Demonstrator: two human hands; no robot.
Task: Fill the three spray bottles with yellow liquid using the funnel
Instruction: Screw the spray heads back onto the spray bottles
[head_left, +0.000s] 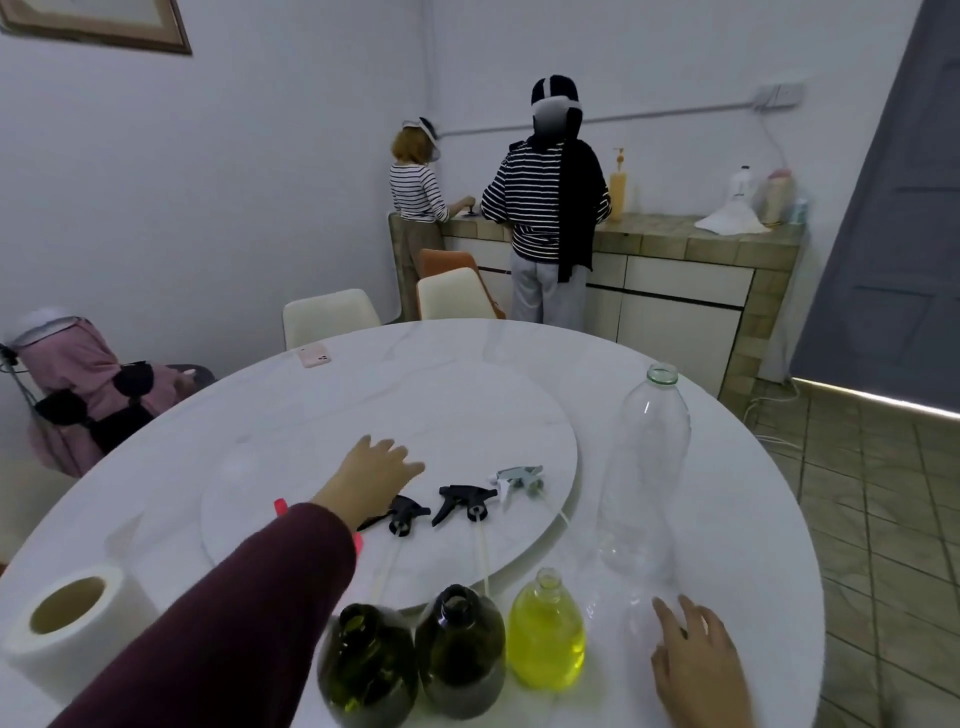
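Observation:
Three uncapped spray bottles stand in a row at the table's near edge: a dark one (370, 665), a second dark one (461, 649), and a clear one (545, 631) holding yellow liquid. Behind them on the turntable lie three spray heads: two black (408, 514) (465, 501) and one grey-white (519, 478). A tall empty clear plastic bottle (644, 467) stands to the right. My left hand (371, 478) reaches over the turntable, fingers apart, just left of the black spray heads. My right hand (696, 660) rests open on the table right of the clear bottle. A pink-red thing (280, 506), mostly hidden, pokes out beside my left sleeve.
A paper towel roll (72, 618) stands at the near left. A pink phone (314, 356) lies at the far table edge. The round turntable (467, 395) fills the table's middle. Two people stand at the tiled counter (701, 244); chairs (330, 317) ring the far side.

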